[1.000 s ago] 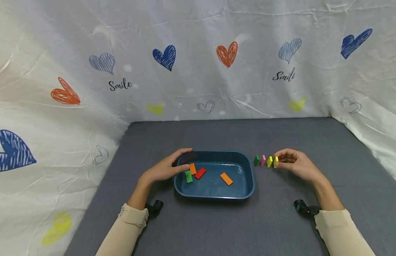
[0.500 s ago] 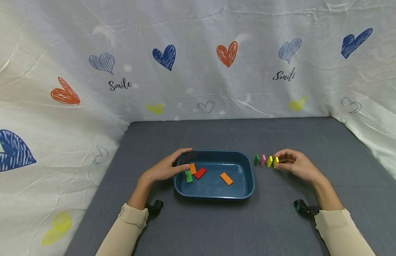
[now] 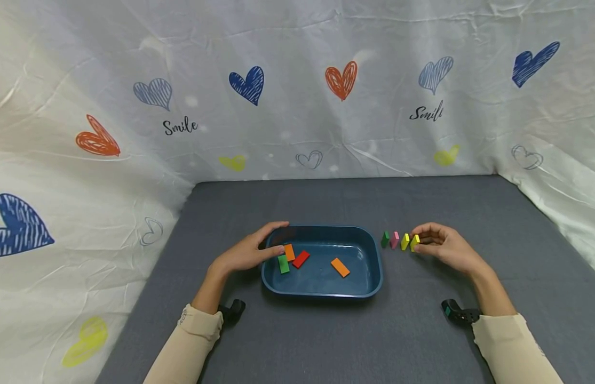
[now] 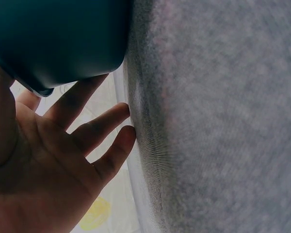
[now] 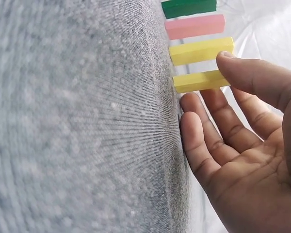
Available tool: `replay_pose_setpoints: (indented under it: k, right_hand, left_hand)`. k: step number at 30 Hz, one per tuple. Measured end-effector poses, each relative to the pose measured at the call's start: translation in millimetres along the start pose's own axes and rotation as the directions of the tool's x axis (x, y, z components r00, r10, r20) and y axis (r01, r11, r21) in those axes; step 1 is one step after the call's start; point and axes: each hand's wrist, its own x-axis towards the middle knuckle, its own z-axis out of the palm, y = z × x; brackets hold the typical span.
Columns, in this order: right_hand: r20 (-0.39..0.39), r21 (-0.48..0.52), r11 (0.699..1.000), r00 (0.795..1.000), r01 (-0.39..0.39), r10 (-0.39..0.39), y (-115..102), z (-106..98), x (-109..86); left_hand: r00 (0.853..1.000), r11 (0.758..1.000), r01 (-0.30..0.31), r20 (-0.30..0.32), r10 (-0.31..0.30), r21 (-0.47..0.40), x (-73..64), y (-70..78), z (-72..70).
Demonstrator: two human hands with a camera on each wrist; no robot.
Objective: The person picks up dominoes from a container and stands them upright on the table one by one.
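My left hand (image 3: 249, 250) holds the left end of a blue rectangular tray (image 3: 321, 288), thumb over the rim and fingers along the outside. In the left wrist view, the tray's outer wall (image 4: 63, 43) hides the thumb's tip. To the right of the tray, a yellow domino block (image 3: 414, 243) stands on edge, pinched by my right hand (image 3: 448, 249) between thumb and fingers. It ends a short row of upright blocks: another yellow block (image 3: 405, 242), a pink block (image 3: 395, 241) and a green block (image 3: 385, 239). Narrow gaps separate them in the right wrist view.
Inside the tray lie a green block (image 3: 284, 264), an orange block (image 3: 290, 253), a red block (image 3: 301, 260) and a second orange block (image 3: 340, 268). Grey cloth (image 3: 335, 341) covers the table. A white printed curtain (image 3: 287, 122) hangs behind and at the sides.
The yellow block in my right hand has turned slightly, so its face now lines up more with the yellow block beside it. The left hand and tray stay in place.
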Motion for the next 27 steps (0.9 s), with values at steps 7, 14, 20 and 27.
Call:
replay_pose_setpoints:
  k: [7,14,20,27]
  right_hand:
    - [-0.119,0.028,0.999,0.993,0.022,-0.019,-4.2,0.4,-3.6]
    - [-0.198,0.101,0.985,0.973,0.141,-0.119,-27.2,5.7,-3.3]
    - [-0.168,0.158,0.967,0.97,0.2,-0.173,-52.5,18.3,0.7]
    - [-0.074,0.222,0.946,0.971,0.238,-0.227,-77.6,44.8,7.4]
  left_hand:
    - [1.0,1.0,0.011,0.004,-0.011,0.0,-0.4,1.2,0.0]
    - [1.0,1.0,0.019,-0.002,-0.019,-0.006,-2.0,2.0,0.3]
    - [1.0,1.0,0.021,-0.001,-0.021,-0.014,-2.0,2.5,0.3]
    - [1.0,1.0,0.015,0.0,-0.015,-0.009,-1.7,2.7,0.3]
